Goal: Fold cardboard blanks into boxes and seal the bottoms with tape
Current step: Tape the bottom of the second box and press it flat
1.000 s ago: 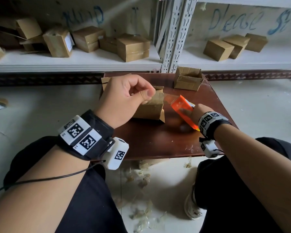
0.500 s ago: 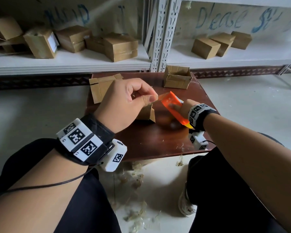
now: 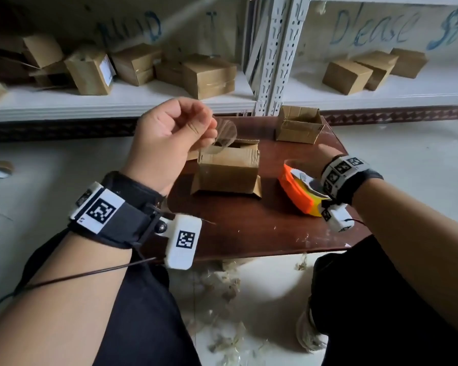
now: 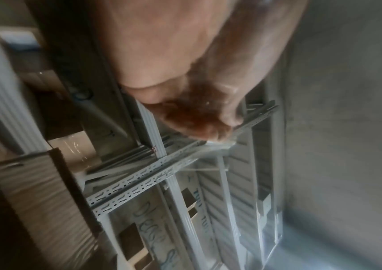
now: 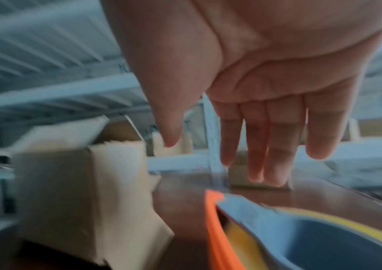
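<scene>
- Left hand (image 3: 169, 136): pinches a clear tape strip (image 3: 224, 136) above the box (image 3: 228, 170).
- Right hand (image 5: 266, 73): fingers extended, grasping nothing, above the orange tape dispenser (image 3: 299, 192).
- Box: stands on the brown table (image 3: 249, 228).

The small open cardboard box (image 3: 229, 167) is plain tan. The plastic tape dispenser (image 3: 298, 192) is orange and yellow on the dark reddish-brown wooden table (image 3: 249, 228).
</scene>
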A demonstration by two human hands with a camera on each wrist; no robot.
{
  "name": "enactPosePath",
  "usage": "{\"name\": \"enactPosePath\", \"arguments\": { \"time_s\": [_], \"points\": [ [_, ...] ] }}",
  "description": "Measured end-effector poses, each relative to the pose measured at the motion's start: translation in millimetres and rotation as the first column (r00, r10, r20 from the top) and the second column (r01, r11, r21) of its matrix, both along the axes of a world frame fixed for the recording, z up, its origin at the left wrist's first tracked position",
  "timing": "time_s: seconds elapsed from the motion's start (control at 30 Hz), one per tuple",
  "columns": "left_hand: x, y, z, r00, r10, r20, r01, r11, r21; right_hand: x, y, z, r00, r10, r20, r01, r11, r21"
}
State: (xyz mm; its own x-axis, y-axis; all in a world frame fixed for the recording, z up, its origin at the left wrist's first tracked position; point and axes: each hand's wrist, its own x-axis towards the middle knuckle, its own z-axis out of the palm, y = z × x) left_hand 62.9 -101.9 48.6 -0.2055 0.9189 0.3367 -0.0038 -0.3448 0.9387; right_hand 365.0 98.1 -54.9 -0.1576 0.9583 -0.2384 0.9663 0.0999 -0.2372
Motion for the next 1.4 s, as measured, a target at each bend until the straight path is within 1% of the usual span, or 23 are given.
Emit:
{"name": "enactPosePath", "arguments": {
  "time_s": [0.07,0.1,0.13,0.17,0.2,0.23,0.27,0.3,0.33,0.4,0.47,0.5,0.6,0.67,0.83,1.0,1.13,1.23,1.4],
  "points": [
    [1.4,2.6,-0.4,0.999,-0.018,0.035,0.018,1.000,0.008,-22.2,-40.4,41.2,0.987,0.058,-0.150,-0.035,0.987,0.157],
    [3.2,4.3,-2.8,0.999,-0.019,0.041,0.019,1.000,0.006,-33.1,-58.8,52.7,0.958,0.121,-0.261,-0.069,0.978,0.198],
    [6.5,5.6,-5.6,0.999,-0.017,0.051,0.017,1.000,0.002,-45.1,-80.6,62.1,0.883,0.169,-0.438,-0.098,0.979,0.181],
    [10.2,7.1,-7.5,0.998,-0.015,0.066,0.015,1.000,-0.001,-56.5,-103.0,68.7,0.768,0.189,-0.612,-0.147,0.982,0.118],
    [14.4,8.5,-9.0,0.996,-0.011,0.086,0.011,1.000,-0.003,-65.9,-122.8,72.3,0.638,0.180,-0.748,-0.207,0.977,0.058],
    [19.2,10.1,-9.8,0.994,-0.004,0.107,0.004,1.000,-0.003,-74.3,-139.9,75.2,0.537,0.148,-0.831,-0.259,0.966,0.004],
    [23.7,12.0,-10.5,0.992,0.007,0.127,-0.007,1.000,-0.003,-81.6,-152.2,74.7,0.466,0.114,-0.878,-0.304,0.952,-0.037],
    [27.7,14.0,-11.7,0.990,0.021,0.142,-0.020,1.000,-0.005,-88.6,-161.8,73.1,0.413,0.081,-0.907,-0.347,0.935,-0.075],
    [31.4,16.3,-12.9,0.989,0.033,0.147,-0.033,0.999,-0.002,-94.1,-167.4,71.5,0.380,0.056,-0.923,-0.388,0.916,-0.104],
    [35.5,20.6,-16.5,0.989,0.049,0.138,-0.051,0.999,0.007,-105.1,-174.2,68.7,0.339,0.003,-0.941,-0.450,0.878,-0.159],
    [38.8,24.3,-19.5,0.990,0.051,0.134,-0.055,0.998,0.020,-109.1,-175.0,66.1,0.329,-0.062,-0.942,-0.492,0.841,-0.227],
    [39.8,26.1,-20.6,0.989,0.053,0.140,-0.057,0.998,0.024,-109.4,-173.9,64.7,0.340,-0.073,-0.938,-0.506,0.826,-0.248],
    [41.2,31.0,-22.8,0.980,0.080,0.184,-0.085,0.996,0.016,-110.7,-171.7,62.0,0.406,-0.011,-0.914,-0.550,0.796,-0.254],
    [40.1,33.7,-23.8,0.972,0.096,0.214,-0.100,0.995,0.005,-111.5,-170.8,60.5,0.430,0.019,-0.903,-0.556,0.793,-0.249],
    [35.5,37.7,-26.3,0.962,0.140,0.236,-0.147,0.989,0.009,-111.1,-171.3,54.2,0.466,0.096,-0.880,-0.508,0.843,-0.177],
    [33.1,38.8,-26.7,0.953,0.191,0.234,-0.203,0.979,0.026,-108.6,-167.1,53.6,0.441,0.152,-0.885,-0.439,0.896,-0.065],
    [29.7,40.7,-27.1,0.942,0.237,0.238,-0.249,0.968,0.021,-102.8,-160.0,56.9,0.452,0.206,-0.868,-0.401,0.916,0.008],
    [22.8,41.9,-27.0,0.934,0.260,0.245,-0.273,0.962,0.021,-97.0,-153.3,59.4,0.437,0.212,-0.874,-0.371,0.928,0.039],
    [10.0,40.4,-23.4,0.920,0.278,0.276,-0.296,0.955,0.022,-81.7,-141.2,67.6,0.473,0.227,-0.851,-0.346,0.937,0.058]
  ]
}}
